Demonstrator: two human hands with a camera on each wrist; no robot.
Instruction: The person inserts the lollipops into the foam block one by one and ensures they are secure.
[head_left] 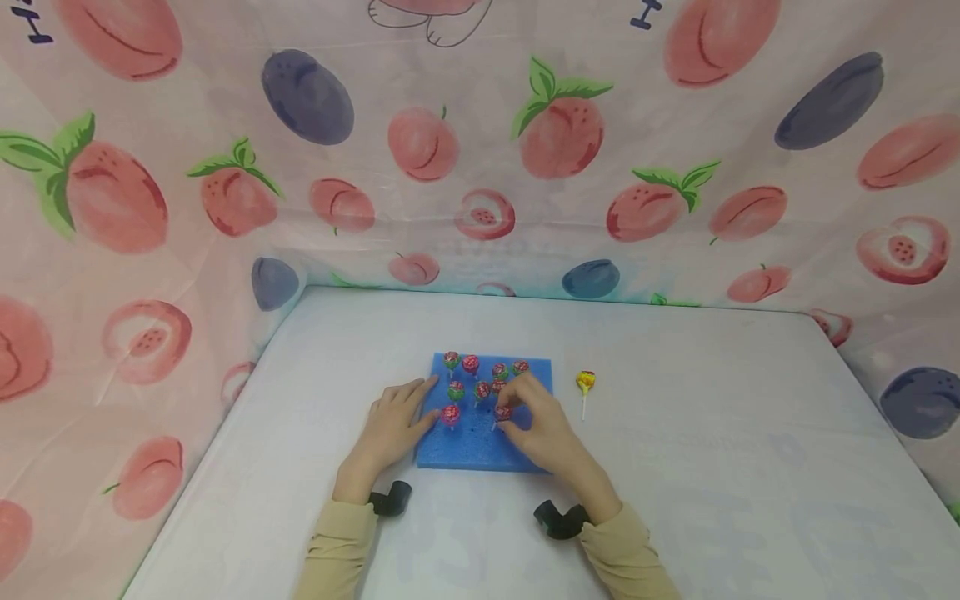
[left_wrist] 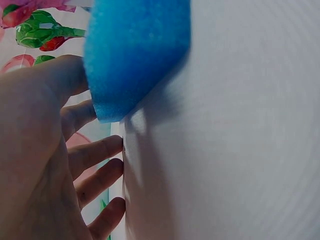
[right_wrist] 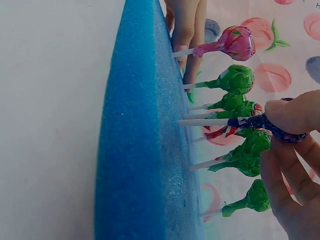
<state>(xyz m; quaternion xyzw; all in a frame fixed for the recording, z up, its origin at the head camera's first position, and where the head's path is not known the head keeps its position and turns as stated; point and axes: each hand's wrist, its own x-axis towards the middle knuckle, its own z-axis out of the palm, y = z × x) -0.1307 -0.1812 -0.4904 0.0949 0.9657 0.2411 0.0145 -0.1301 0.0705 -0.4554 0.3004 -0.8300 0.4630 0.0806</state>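
A blue foam board (head_left: pixel 468 450) lies on the white table with several wrapped lollipops standing in it on their sticks. My right hand (head_left: pixel 549 429) pinches a dark purple-wrapped lollipop (right_wrist: pixel 252 122) between thumb and fingers over the board's right half. Its white stick meets the foam's upper face in the right wrist view. At the board's left edge rests my left hand (head_left: pixel 390 427), fingers spread and thumb along the foam (left_wrist: pixel 137 55). Close to that thumb stands a pink lollipop (head_left: pixel 450 415). A green lollipop (head_left: pixel 456 390) is behind it, and others are in the back rows.
To the right of the board lies a yellow lollipop (head_left: pixel 586 382) on the table (head_left: pixel 712 433). Fruit-printed cloth (head_left: pixel 480 142) rises behind and at both sides. Black wrist-worn devices sit under the left wrist (head_left: pixel 393 498) and right wrist (head_left: pixel 558 521).
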